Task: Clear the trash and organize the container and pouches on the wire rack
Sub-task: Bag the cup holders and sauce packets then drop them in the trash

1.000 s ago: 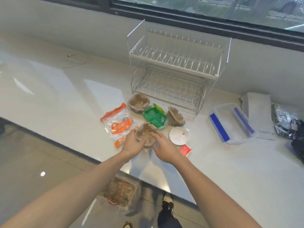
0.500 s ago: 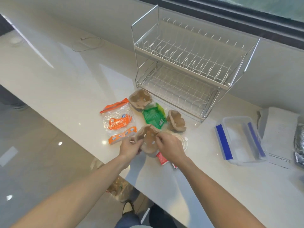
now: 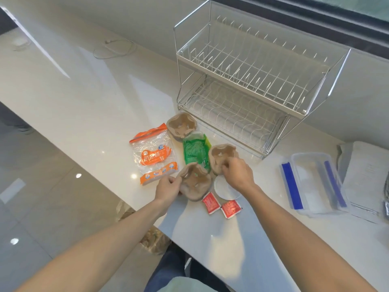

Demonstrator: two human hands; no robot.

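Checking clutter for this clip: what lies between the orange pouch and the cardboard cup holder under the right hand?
Head view: the green pouch lies between the orange pouch and that cardboard cup holder.

The round white plastic lid (image 3: 226, 189) on the pale glossy desk (image 3: 88, 91) lies partly hidden under the right hand (image 3: 237, 173), whose fingers (image 3: 226, 165) curl out of sight into the brown moulded-pulp cup holder (image 3: 221, 154) at its 11 o'clock. The green printed pouch (image 3: 194, 151) is covered at its lower end by another brown pulp cup holder (image 3: 195, 184). At 3 o'clock, the picture's edge cuts off a dark crinkled bag (image 3: 386, 199), and print on the grey folded paper (image 3: 366, 178) is too small to read.
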